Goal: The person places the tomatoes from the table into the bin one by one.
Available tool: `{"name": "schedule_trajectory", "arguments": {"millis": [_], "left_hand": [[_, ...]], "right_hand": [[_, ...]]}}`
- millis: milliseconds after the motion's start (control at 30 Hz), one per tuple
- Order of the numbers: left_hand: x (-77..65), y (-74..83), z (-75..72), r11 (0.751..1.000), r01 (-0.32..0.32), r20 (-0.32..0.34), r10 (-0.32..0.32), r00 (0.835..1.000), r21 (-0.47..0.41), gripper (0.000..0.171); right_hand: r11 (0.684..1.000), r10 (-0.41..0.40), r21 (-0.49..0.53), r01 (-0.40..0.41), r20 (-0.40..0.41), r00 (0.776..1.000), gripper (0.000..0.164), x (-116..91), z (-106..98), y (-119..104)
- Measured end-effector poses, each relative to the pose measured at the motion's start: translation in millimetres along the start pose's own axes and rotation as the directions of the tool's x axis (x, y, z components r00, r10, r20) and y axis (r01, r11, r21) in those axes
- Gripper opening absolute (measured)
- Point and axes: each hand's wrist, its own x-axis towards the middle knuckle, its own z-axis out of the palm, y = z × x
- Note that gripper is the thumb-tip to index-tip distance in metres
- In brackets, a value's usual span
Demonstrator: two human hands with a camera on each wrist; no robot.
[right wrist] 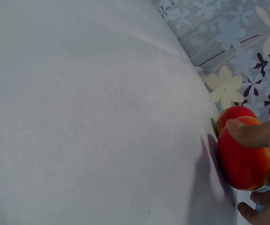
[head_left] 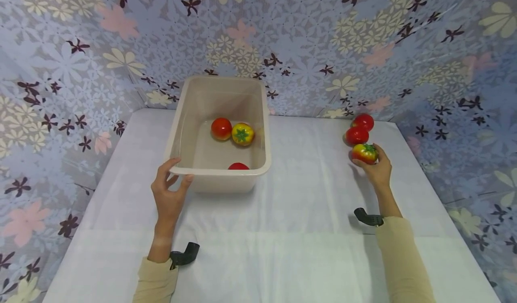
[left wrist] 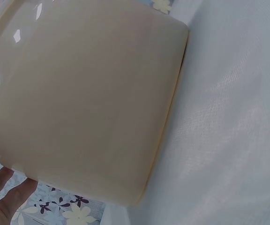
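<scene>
My right hand (head_left: 378, 168) grips a red-and-yellow toy tomato (head_left: 364, 154) with a green leafy top, thumb on one side and fingers on the other. In the right wrist view the thumb presses on the held tomato's red side (right wrist: 242, 161). Just behind it lie two red tomatoes, a nearer one (head_left: 357, 135) and a farther one (head_left: 364, 121). My left hand (head_left: 168, 195) holds the near left corner of a beige plastic bin (head_left: 222, 172) by its rim. Inside the bin are a red tomato (head_left: 221, 128), a yellow-red one (head_left: 243, 134) and a partly hidden red one (head_left: 238, 166).
A white cloth (head_left: 307, 195) covers the table. Flower-patterned fabric (head_left: 299, 47) rises behind and along both sides. Each wrist bears a black camera mount, the left one (head_left: 186, 254) near the bin's front and the right one (head_left: 368, 217) by the sleeve.
</scene>
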Motion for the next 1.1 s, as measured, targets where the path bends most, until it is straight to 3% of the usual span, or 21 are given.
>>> {"name": "schedule_trajectory", "arguments": {"millis": [300,700,1100], "left_hand": [[1.9,-2.4,1.6,1.0,-0.008,-0.013,0.008,1.0,-0.02,0.054],[-1.3,-0.6,-0.6,1.0,-0.007,-0.01,0.007,1.0,-0.002,0.051],[-0.2,0.0,-1.5,1.0,0.0,0.008,0.0,1.0,0.001,0.048]], "right_hand": [[0.999,-0.018,0.038,0.02,-0.046,0.999,0.071,7.0,0.7,3.2],[1.0,0.029,0.006,-0.029,0.016,0.999,0.073,3.3,-0.4,5.1],[0.996,0.092,0.01,-0.091,-0.059,0.994,0.072,6.7,4.0,5.8]]}}
